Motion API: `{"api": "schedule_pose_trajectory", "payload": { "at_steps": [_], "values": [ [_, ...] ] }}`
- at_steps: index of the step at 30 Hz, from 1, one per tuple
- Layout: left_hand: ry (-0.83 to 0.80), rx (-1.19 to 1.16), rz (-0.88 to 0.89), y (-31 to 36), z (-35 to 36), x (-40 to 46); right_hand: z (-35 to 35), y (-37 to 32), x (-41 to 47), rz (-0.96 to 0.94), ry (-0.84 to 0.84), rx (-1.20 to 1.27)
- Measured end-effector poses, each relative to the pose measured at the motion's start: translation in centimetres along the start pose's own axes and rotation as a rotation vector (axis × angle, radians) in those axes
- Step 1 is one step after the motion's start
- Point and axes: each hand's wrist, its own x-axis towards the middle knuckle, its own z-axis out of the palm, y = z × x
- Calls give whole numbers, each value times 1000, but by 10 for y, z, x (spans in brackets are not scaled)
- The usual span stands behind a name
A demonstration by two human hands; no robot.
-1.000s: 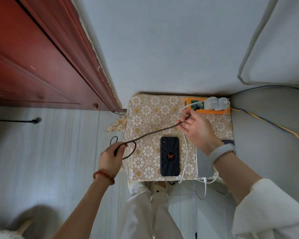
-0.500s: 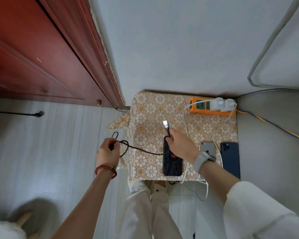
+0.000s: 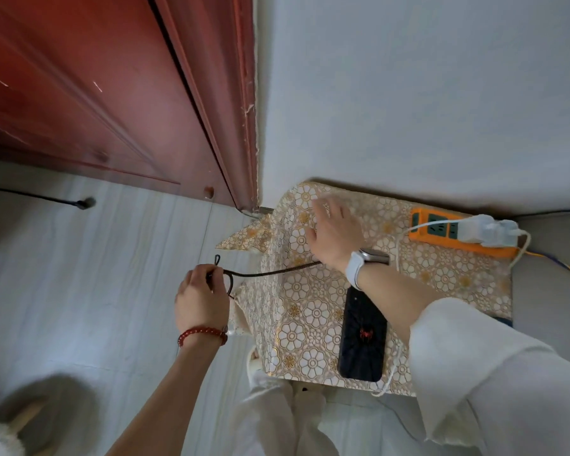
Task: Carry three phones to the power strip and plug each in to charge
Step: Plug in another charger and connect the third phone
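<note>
Left fingers (image 3: 191, 278): pinch the black cable's (image 3: 270, 272) coiled end off the tabletop's (image 3: 441, 274) left edge;
Right fingers (image 3: 323, 205): spread, released, near the far-left corner;
Black phone (image 3: 362, 340): near edge, long axis front-to-back, closest to right hand (image 3: 334, 235).

Orange power strip (image 3: 458, 240), gold-and-white floral tablecloth (image 3: 310, 324), black phone (image 3: 362, 337), red bracelet (image 3: 201, 334).

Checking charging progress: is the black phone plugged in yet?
Cannot tell: the black phone lies flat, its ends showing no plug; the dark cable is in hand.
</note>
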Motion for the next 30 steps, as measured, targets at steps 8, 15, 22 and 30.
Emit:
{"api": "schedule_pose_trajectory", "payload": {
  "at_steps": [8, 15, 22, 30],
  "values": [
    [44, 20, 52, -12, 2, 0, 18, -23, 47, 136, 175, -38],
    [72, 22, 181, -9, -2, 14, 27, -26, 46, 140, 247, -59],
    [-69, 24, 315, -7, -24, 41, 42, -47, 22, 111, 259, -10],
    [-282, 39, 402, -22, -51, 67, 71, -88, -27, 65, 102, 25]
  ]
}}
